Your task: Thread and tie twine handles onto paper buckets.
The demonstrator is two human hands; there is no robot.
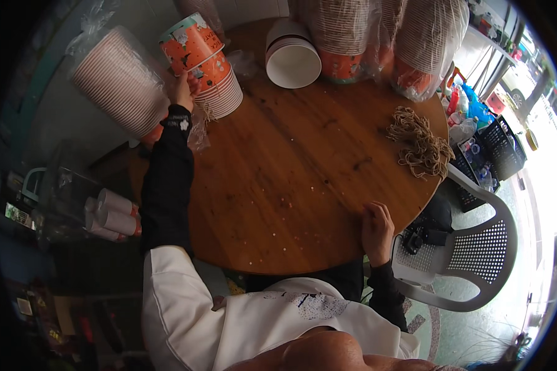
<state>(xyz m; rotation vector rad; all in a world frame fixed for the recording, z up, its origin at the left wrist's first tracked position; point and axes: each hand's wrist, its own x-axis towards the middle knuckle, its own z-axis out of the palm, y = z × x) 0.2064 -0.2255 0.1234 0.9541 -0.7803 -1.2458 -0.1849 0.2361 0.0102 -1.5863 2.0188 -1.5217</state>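
At the far left of the table, my left hand (184,91) closes on the side of an orange printed paper bucket (194,48). This bucket tops a leaning stack of nested paper buckets (221,98), whose pale rims show below. Part of my left hand's grip is hidden behind the fingers. My right hand (377,232) rests at the near right edge of the wooden table (278,179), holding nothing, its fingers loosely bent and partly apart. A tangled heap of tan string or rubber bands (418,142) lies beyond it at the right.
A plastic-wrapped bucket stack (120,80) leans at the left. Wrapped stacks (430,46) and a white-mouthed bucket (293,65) stand at the back. A grey plastic chair (483,260) is by the right edge, with black crates (501,148) behind. White rolls or cups (114,213) sit lower left.
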